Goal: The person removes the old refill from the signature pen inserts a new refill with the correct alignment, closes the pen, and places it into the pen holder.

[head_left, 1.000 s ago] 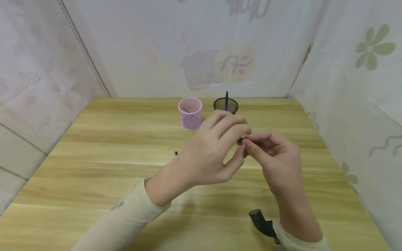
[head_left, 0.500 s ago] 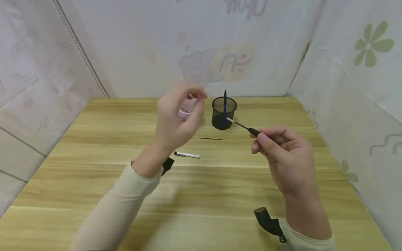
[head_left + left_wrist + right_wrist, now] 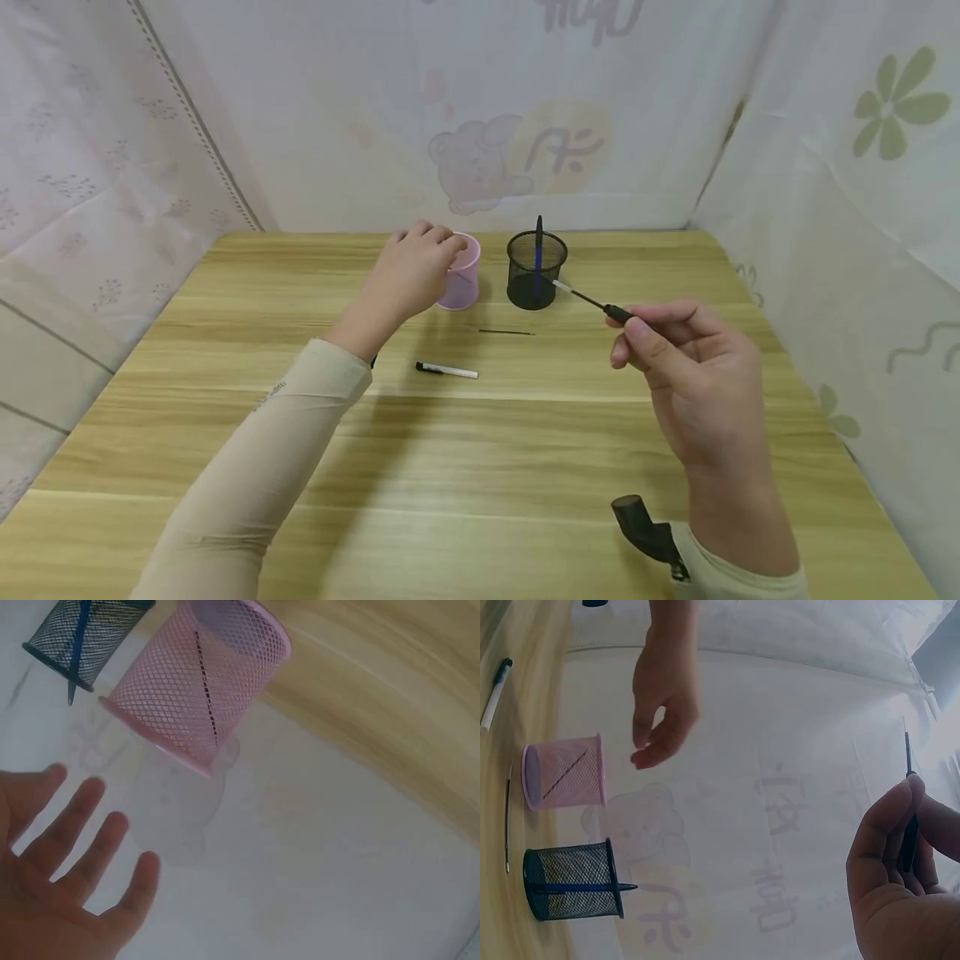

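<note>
My right hand (image 3: pixel 701 383) pinches a black pen grip (image 3: pixel 618 314) between thumb and fingers. From it a thin dark refill (image 3: pixel 587 298) with a whitish end points up and left. My left hand (image 3: pixel 416 271) is over the rim of the pink mesh pen holder (image 3: pixel 459 292), overlapping its left side in the head view. In the left wrist view its fingers (image 3: pixel 112 836) are spread, with nothing in them. A thin dark rod (image 3: pixel 565 776) leans inside the pink holder.
Right of the pink holder stands a black mesh pen holder (image 3: pixel 531 292) with a blue pen (image 3: pixel 538 258) in it. On the table in front lie another refill (image 3: pixel 506 332) and a white pen barrel (image 3: pixel 457 372) with a black clip end. A printed cloth wall (image 3: pixel 337 125) rises behind.
My left hand has left the right hand and moved left and away to the pink holder. The refill in the right hand's grip has come into sight; that hand has shifted slightly right.
</note>
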Demonstrator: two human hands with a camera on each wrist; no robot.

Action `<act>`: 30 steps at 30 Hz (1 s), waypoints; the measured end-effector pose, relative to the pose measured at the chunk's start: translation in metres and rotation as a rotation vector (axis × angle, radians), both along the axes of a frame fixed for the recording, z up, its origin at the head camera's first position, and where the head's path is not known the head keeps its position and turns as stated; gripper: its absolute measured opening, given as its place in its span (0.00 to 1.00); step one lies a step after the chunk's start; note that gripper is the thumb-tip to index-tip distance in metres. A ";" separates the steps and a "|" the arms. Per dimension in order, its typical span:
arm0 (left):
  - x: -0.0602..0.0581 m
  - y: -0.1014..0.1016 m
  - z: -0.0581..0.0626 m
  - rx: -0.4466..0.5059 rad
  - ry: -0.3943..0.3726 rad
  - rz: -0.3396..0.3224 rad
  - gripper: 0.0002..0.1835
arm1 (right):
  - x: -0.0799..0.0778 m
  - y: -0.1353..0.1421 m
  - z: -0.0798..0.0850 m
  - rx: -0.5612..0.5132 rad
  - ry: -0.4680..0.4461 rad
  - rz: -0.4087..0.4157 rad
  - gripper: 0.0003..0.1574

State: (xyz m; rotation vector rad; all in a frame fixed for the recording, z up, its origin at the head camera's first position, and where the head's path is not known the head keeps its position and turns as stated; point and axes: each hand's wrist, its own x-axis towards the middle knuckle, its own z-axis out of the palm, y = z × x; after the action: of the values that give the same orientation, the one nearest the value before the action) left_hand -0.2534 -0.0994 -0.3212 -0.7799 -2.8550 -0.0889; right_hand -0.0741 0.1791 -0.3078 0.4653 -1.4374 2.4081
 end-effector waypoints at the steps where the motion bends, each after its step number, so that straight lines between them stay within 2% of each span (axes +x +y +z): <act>1: -0.002 0.000 0.000 -0.026 -0.015 0.006 0.24 | 0.000 0.000 0.001 -0.001 0.002 0.001 0.17; 6: -0.006 0.000 0.001 -0.075 -0.071 0.018 0.25 | 0.001 0.001 0.004 -0.006 0.019 0.016 0.16; 11: -0.010 0.002 -0.002 -0.060 -0.027 -0.001 0.22 | 0.000 0.003 0.004 -0.001 0.010 0.009 0.16; 15: -0.011 0.006 -0.002 -0.037 -0.006 -0.018 0.20 | -0.001 0.004 0.001 -0.021 0.016 0.035 0.17; 18: -0.012 0.012 0.001 -0.013 0.013 -0.046 0.18 | -0.003 0.005 -0.001 -0.061 0.036 0.074 0.15; 23: -0.011 0.027 0.007 -0.011 0.006 -0.067 0.16 | -0.003 0.005 0.002 -0.037 0.031 0.056 0.15; 28: -0.006 0.040 0.003 -0.034 -0.026 -0.082 0.17 | -0.002 0.005 0.002 -0.001 0.020 0.031 0.16; 30: -0.004 0.044 0.001 -0.034 -0.022 -0.091 0.17 | -0.002 0.006 0.001 -0.018 0.024 0.045 0.16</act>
State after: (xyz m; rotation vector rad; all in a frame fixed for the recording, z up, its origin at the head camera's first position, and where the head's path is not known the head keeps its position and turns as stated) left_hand -0.2573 -0.0554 -0.3201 -0.9216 -2.8482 -0.0623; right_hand -0.0763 0.1846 -0.3065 0.5263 -1.4085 2.4398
